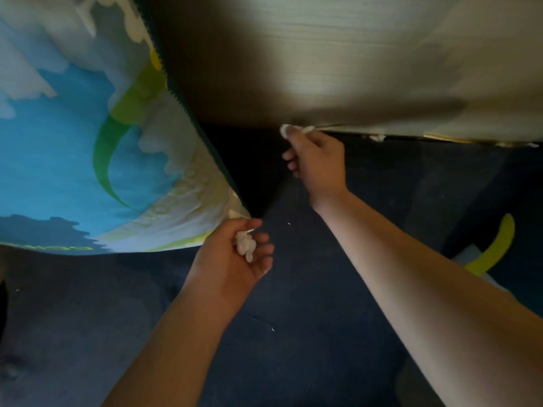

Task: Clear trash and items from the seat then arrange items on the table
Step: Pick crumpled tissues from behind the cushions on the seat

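My left hand hovers over the dark blue seat, palm up, curled around a wad of white tissue scraps. My right hand reaches to the back of the seat, where it meets the pale wood-grain panel. Its fingertips pinch a white tissue piece lying in the gap there. More white scraps sit along the same gap to the right.
A large cushion printed in blue, green and white leans at the left, its corner touching my left hand. Tiny white crumbs dot the seat. A dark cushion with a yellow curved stripe lies at the right.
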The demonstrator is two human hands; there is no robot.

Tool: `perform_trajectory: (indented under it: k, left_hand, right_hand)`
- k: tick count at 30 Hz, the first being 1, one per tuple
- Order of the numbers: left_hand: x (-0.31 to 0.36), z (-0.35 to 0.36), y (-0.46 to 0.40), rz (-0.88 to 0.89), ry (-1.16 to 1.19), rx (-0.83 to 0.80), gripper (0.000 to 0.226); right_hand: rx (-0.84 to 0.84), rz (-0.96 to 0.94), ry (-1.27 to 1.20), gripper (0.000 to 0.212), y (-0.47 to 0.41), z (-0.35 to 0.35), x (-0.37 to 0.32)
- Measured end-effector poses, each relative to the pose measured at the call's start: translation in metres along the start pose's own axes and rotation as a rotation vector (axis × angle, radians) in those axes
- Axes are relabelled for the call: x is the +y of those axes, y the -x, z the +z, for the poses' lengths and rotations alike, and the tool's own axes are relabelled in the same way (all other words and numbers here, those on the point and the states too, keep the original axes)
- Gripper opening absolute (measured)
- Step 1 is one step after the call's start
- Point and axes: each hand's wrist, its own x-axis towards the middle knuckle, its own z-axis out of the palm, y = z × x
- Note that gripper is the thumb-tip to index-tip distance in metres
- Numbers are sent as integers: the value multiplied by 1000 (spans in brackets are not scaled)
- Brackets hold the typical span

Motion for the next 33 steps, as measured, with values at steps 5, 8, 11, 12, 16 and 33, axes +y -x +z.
perform_trajectory:
  k: [5, 8, 11, 12, 16, 33]
  left_hand:
    - [-2, 13, 4, 43, 98, -33, 25]
    - [-10, 27, 2, 54, 191, -52, 41]
    - [-21, 42, -1, 53, 255, -63, 47]
    - [-25, 48, -2, 41, 265, -70, 47]
    - [-33, 68, -5, 8, 248, -58, 45]
    - [-49, 111, -29, -7, 37, 54, 37]
  right_hand:
    - [-75, 8, -60, 11, 73, -49, -24]
    - [-33, -2, 20, 11, 113, -64, -20]
    - [-33, 15, -35, 8, 139, -69, -9]
    - [-42, 14, -37, 7, 145, -71, -4]
    - [-31, -16, 115, 7, 154, -77, 10]
    - [-481, -422, 938, 39, 99, -121, -22]
